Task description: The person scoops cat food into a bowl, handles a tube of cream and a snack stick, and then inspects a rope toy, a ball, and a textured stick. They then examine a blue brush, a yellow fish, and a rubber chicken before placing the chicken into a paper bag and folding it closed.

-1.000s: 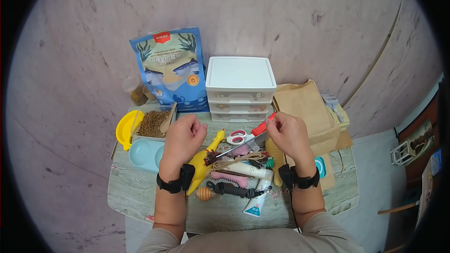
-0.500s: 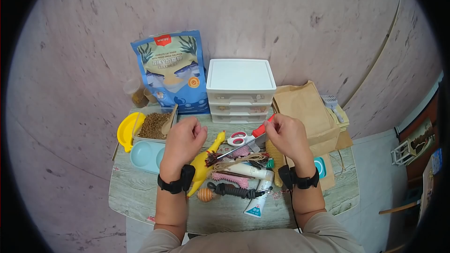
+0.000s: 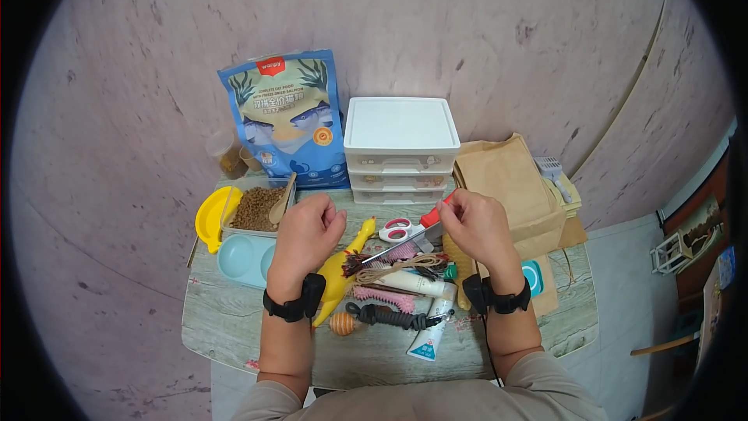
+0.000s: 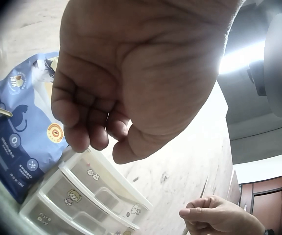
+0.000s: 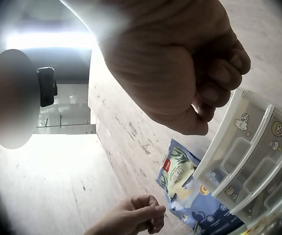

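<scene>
My left hand [image 3: 306,234] hovers over the table beside a yellow rubber chicken toy [image 3: 335,284], its fingers loosely curled and nothing in them. Loosely curled too, my right hand [image 3: 479,226] is raised on the other side and holds nothing in the right wrist view. Near its fingertips in the head view is a red handle [image 3: 430,217]. Between the hands lie white-and-pink scissors [image 3: 396,230], a pink spiky chew toy [image 3: 383,297], a bundled dark rope [image 3: 389,316], a white tube [image 3: 427,341] and an orange striped ball [image 3: 341,323].
At the back stand a blue cat food bag [image 3: 292,121] and a white drawer unit [image 3: 401,125]. To the left are a kibble box [image 3: 257,209], a yellow bowl [image 3: 209,218] and a light blue double bowl [image 3: 238,257]. Brown paper bags [image 3: 502,187] and a grey scoop [image 3: 550,171] lie right.
The head view has shifted very slightly. Both hands stay in the same place and pose, and nothing on the table has moved.
</scene>
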The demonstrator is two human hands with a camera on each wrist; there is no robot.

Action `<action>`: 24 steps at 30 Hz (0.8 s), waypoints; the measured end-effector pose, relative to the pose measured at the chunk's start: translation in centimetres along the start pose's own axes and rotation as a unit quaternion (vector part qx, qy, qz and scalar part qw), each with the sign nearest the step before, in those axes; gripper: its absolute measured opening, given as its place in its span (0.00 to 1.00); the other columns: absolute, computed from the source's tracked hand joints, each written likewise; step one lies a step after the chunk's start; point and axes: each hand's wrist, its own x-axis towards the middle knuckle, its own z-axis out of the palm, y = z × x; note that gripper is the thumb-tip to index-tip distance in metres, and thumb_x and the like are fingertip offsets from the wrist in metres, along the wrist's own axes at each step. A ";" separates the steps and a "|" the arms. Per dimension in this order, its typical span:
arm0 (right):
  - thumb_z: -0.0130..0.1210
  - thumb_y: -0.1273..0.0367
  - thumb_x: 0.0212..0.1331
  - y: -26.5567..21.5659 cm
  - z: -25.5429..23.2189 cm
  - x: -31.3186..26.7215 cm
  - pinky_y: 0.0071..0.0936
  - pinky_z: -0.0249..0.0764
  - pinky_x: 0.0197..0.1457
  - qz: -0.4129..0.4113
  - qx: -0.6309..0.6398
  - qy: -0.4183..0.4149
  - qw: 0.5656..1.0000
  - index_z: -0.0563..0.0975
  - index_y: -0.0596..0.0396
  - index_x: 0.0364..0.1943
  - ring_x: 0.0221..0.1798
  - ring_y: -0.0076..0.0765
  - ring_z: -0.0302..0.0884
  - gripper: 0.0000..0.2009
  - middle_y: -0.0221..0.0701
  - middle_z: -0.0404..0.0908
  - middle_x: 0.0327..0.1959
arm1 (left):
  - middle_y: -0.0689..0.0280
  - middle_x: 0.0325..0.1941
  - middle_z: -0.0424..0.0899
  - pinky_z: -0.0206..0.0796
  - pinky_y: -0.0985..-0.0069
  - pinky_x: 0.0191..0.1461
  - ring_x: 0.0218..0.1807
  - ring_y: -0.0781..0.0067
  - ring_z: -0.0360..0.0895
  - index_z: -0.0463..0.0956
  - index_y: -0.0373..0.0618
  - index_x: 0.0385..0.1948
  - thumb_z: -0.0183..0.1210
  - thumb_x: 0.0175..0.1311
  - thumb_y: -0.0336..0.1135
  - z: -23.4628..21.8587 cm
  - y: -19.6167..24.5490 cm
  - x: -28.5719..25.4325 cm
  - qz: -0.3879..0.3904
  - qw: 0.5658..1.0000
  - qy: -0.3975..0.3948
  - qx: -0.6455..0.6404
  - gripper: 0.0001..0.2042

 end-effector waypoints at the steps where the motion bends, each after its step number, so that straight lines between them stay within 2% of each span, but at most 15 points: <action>1: 0.56 0.64 0.52 0.0 0.0 0.0 0.31 0.67 0.22 -0.001 0.002 -0.001 1.000 0.75 0.59 0.18 0.16 0.39 0.72 0.12 0.38 0.73 0.13 | 0.56 0.18 0.70 0.60 0.66 0.26 0.22 0.56 0.69 0.66 0.39 0.17 0.59 0.52 0.33 0.0 0.0 0.0 -0.001 1.000 0.000 0.000 0.11; 14: 0.57 0.64 0.52 -0.3 0.0 0.0 0.31 0.66 0.22 0.003 0.002 -0.013 1.000 0.76 0.58 0.19 0.16 0.38 0.72 0.12 0.37 0.73 0.13 | 0.56 0.18 0.70 0.61 0.65 0.27 0.23 0.54 0.69 0.66 0.39 0.17 0.58 0.51 0.32 0.0 -0.2 -0.1 0.007 1.000 0.007 0.015 0.11; 16: 0.56 0.63 0.52 -0.6 -0.1 0.0 0.36 0.67 0.23 0.015 0.014 -0.011 1.000 0.74 0.56 0.16 0.18 0.44 0.73 0.14 0.38 0.72 0.12 | 0.56 0.18 0.70 0.61 0.65 0.27 0.23 0.54 0.70 0.67 0.39 0.17 0.58 0.51 0.32 0.0 -0.1 -0.1 0.011 1.000 0.003 0.017 0.10; 24: 0.56 0.63 0.52 -0.7 -0.1 0.0 0.36 0.67 0.24 0.022 0.007 -0.021 1.000 0.74 0.56 0.16 0.19 0.44 0.73 0.14 0.38 0.72 0.13 | 0.58 0.18 0.70 0.61 0.66 0.26 0.23 0.55 0.70 0.67 0.40 0.17 0.58 0.51 0.33 0.0 -0.2 -0.1 0.021 1.000 0.002 0.010 0.10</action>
